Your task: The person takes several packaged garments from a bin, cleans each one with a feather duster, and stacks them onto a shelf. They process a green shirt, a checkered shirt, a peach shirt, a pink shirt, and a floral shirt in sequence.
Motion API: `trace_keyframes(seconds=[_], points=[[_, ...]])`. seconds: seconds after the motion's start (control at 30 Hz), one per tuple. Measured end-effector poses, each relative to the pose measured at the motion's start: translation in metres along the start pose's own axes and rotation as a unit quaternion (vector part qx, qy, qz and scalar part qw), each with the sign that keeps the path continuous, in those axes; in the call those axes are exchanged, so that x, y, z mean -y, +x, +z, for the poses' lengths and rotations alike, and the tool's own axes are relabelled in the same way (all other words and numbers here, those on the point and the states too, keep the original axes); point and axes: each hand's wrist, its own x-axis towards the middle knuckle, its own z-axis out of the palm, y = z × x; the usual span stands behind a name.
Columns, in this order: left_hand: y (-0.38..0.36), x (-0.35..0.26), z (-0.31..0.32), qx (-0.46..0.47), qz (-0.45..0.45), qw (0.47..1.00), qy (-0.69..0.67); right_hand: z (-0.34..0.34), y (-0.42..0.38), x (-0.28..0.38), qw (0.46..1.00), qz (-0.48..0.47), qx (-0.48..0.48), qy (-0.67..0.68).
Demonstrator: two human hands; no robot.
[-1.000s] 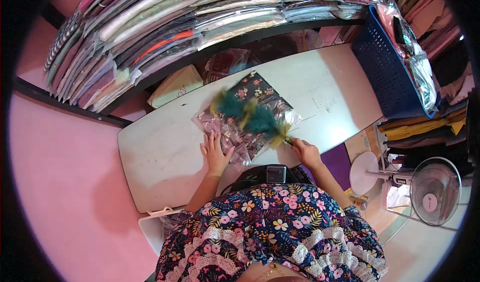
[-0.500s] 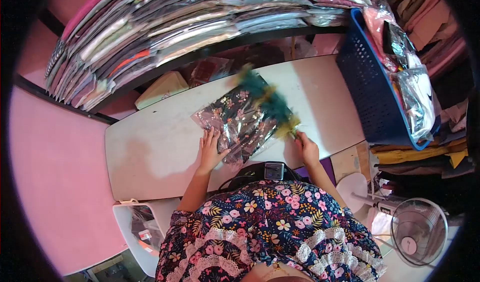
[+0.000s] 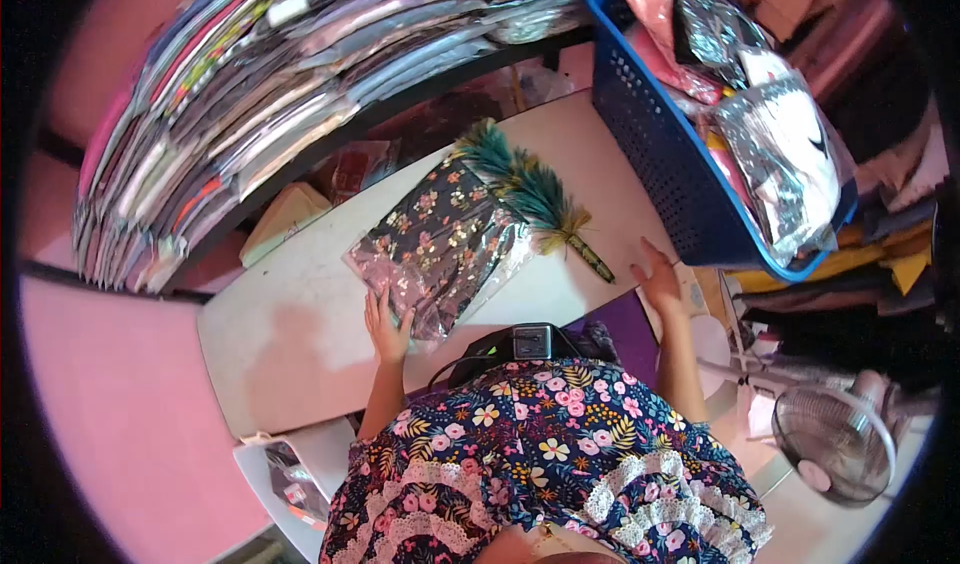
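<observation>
A dark floral garment in a clear plastic bag [image 3: 430, 239] lies flat on the white table [image 3: 265, 334]. My left hand [image 3: 388, 326] rests on its near left corner, fingers spread. Beside the bag lies a feather duster [image 3: 525, 189] with green and yellow feathers, its thin handle pointing toward me and to the right. My right hand [image 3: 660, 279] is just right of that handle, apart from it, with fingers spread and nothing in them.
A blue perforated basket [image 3: 650, 149] full of bagged clothes stands at the table's right end. Stacks of bagged garments [image 3: 300, 64] fill the shelf behind. A fan [image 3: 835, 439] stands at lower right, a white bin [image 3: 295, 474] at lower left.
My right hand has let go of the feather duster and moved right; the duster now lies still by the bag. My left hand stays on the bag. The view has turned toward the right.
</observation>
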Motion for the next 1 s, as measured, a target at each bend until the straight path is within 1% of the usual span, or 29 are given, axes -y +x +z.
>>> trace_keyframes(seconds=[0.03,0.1,0.13,0.17,0.2,0.23,0.27,0.3,0.33,0.37,0.4,0.43,0.5,0.57,0.63,0.7,0.8,0.83,0.87,0.93,1.0], points=[[-0.003,0.002,0.004,0.009,0.015,1.0,-0.003,-0.022,-0.005,-0.017,0.999,0.04,0.014,0.006],[0.002,0.024,0.019,-0.036,0.026,0.997,-0.056,-0.056,-0.029,-0.041,0.988,0.144,0.041,0.047],[0.008,0.024,0.022,-0.029,0.041,0.997,-0.063,-0.078,-0.041,-0.044,0.981,0.179,0.048,0.054],[-0.001,0.037,0.007,-0.043,0.0,0.997,-0.064,-0.087,-0.061,-0.039,0.972,0.214,0.075,0.063],[0.001,0.036,0.01,-0.067,-0.037,0.994,-0.074,-0.103,-0.079,-0.059,0.977,0.196,0.065,0.053],[0.005,0.032,0.012,-0.066,-0.036,0.994,-0.076,-0.12,-0.097,-0.087,0.982,0.174,0.058,0.044],[0.008,0.023,0.016,-0.066,-0.069,0.993,-0.064,-0.145,-0.115,-0.14,0.968,0.236,0.083,-0.003],[0.012,0.017,0.019,-0.069,-0.103,0.991,-0.051,-0.159,-0.125,-0.18,0.948,0.295,0.105,-0.05],[0.017,0.008,0.021,-0.071,-0.104,0.991,-0.052,-0.197,-0.13,-0.172,0.918,0.381,0.011,-0.113],[0.021,-0.002,0.021,-0.069,-0.141,0.987,-0.035,-0.232,-0.139,-0.213,0.904,0.316,0.052,-0.283],[0.014,-0.002,0.012,-0.063,-0.183,0.981,-0.009,-0.259,-0.146,-0.22,0.889,0.307,-0.05,-0.335],[0.016,-0.007,0.015,-0.063,-0.184,0.981,-0.011,-0.301,-0.14,-0.232,0.897,0.327,-0.124,-0.271],[0.02,-0.015,0.017,-0.054,-0.211,0.976,0.019,-0.365,-0.114,-0.24,0.843,0.327,-0.337,-0.264],[0.023,-0.018,0.021,-0.066,-0.219,0.973,0.025,-0.407,-0.087,-0.251,0.737,0.474,-0.426,-0.226],[0.018,-0.015,0.018,-0.058,-0.231,0.97,0.051,-0.422,-0.061,-0.232,0.631,0.631,-0.392,-0.226],[0.019,-0.013,0.02,-0.073,-0.238,0.967,0.05,-0.451,-0.094,-0.303,0.585,0.666,-0.316,-0.339],[0.018,-0.012,0.022,-0.108,-0.167,0.98,0.031,-0.466,-0.036,-0.323,0.62,0.617,-0.342,-0.343],[0.018,-0.009,0.026,-0.116,-0.177,0.977,0.03,-0.473,-0.016,-0.326,0.632,0.597,-0.352,-0.346],[0.015,-0.005,0.017,-0.122,-0.157,0.978,0.058,-0.461,0.005,-0.344,0.649,0.582,-0.345,-0.347],[0.015,-0.011,0.022,-0.138,-0.129,0.98,0.067,-0.472,0.029,-0.344,0.665,0.548,-0.363,-0.353],[0.017,-0.015,0.023,-0.14,-0.142,0.978,0.069,-0.471,0.042,-0.348,0.679,0.521,-0.373,-0.358]])
